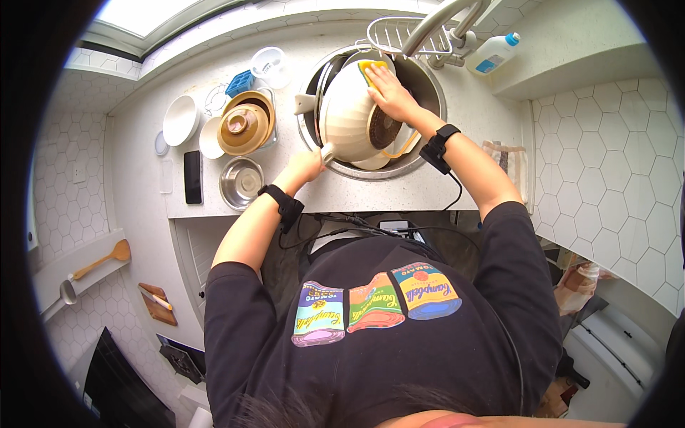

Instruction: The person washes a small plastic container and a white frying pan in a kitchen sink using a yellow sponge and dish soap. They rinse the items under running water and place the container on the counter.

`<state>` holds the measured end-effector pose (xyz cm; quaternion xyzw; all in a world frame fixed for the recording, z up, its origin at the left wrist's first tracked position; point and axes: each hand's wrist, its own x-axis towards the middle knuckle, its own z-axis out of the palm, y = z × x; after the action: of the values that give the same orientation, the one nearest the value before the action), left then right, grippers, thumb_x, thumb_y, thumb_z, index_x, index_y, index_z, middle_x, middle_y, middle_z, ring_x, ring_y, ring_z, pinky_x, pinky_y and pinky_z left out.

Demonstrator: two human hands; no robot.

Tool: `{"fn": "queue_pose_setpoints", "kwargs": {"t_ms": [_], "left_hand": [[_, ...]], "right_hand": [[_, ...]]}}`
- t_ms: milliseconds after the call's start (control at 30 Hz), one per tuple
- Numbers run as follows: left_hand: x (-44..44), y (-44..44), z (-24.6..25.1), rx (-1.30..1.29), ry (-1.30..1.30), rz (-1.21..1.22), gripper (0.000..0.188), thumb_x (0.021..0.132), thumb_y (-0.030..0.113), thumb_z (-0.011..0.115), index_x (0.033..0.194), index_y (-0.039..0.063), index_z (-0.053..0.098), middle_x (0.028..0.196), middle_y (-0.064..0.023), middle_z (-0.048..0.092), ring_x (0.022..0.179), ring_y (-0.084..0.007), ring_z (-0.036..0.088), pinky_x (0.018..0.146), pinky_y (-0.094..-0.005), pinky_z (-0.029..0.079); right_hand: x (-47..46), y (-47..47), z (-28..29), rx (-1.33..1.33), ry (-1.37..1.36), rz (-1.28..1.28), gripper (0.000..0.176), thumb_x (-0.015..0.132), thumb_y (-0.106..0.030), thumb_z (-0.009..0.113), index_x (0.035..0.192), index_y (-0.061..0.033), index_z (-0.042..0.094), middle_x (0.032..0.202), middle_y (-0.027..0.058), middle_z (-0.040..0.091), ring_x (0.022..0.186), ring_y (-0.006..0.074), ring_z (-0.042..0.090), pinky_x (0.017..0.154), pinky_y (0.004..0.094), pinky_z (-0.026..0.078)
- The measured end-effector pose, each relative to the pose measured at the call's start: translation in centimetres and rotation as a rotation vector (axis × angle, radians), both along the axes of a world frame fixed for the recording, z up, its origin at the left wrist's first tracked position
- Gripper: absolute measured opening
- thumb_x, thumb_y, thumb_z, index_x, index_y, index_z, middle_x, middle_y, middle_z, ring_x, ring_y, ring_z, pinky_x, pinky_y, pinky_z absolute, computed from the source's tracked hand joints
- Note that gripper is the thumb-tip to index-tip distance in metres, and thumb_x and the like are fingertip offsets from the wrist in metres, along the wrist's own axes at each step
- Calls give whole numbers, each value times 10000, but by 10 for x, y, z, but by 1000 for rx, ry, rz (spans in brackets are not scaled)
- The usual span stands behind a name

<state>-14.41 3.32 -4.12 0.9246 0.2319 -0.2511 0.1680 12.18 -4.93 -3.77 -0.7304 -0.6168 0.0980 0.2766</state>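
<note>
A cream ribbed pot [348, 117] is tilted on its side over the round steel sink [438, 101], its dark base disc [384, 128] turned to the right. My left hand [306, 165] grips the pot's near handle [327, 153]. The opposite handle [305, 104] juts out at the sink's left rim. Under my right hand [392, 95], a yellow and green sponge [370, 68] is pressed against the pot's outer wall near its far side. Other dishes, including a pale bowl [372, 162], lie beneath the pot, mostly hidden.
Left of the sink stand a brown lidded clay pot [243, 129], white bowls [181, 121], a steel bowl [242, 183] and a phone [193, 177]. Behind the sink are the faucet [436, 27] and a wire rack [393, 35]. A detergent bottle [492, 54] stands back right. Cables [364, 227] hang below the counter.
</note>
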Motion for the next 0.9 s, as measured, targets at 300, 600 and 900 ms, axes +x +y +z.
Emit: {"fn": "queue_pose_setpoints", "kwargs": {"t_ms": [300, 600, 900], "left_hand": [[14, -12, 6, 89, 71, -87, 178, 787, 139, 536, 889, 33, 637, 869, -135, 665, 809, -279, 650, 697, -389, 500], [20, -10, -12, 88, 82, -6, 172, 745, 127, 593, 855, 1, 634, 792, -146, 657, 751, -289, 648, 661, -395, 503], [34, 3, -20, 22, 211, -19, 418, 534, 166, 842, 875, 8, 659, 791, -136, 672, 751, -259, 670, 663, -360, 533]], "right_hand": [[-14, -7, 12, 25, 77, 143, 524, 795, -100, 534, 1308, -72, 433, 1382, 149, 379, 1330, 312, 266, 1080, 409, 248], [7, 12, -2, 16, 58, 39, 487, 842, -158, 478, 1318, -69, 424, 1371, 150, 396, 1314, 279, 308, 1085, 358, 246], [-4, 20, -1, -16, 63, 343, 435, 824, -111, 469, 1256, -61, 493, 1332, 144, 443, 1289, 286, 343, 1076, 366, 266]]}}
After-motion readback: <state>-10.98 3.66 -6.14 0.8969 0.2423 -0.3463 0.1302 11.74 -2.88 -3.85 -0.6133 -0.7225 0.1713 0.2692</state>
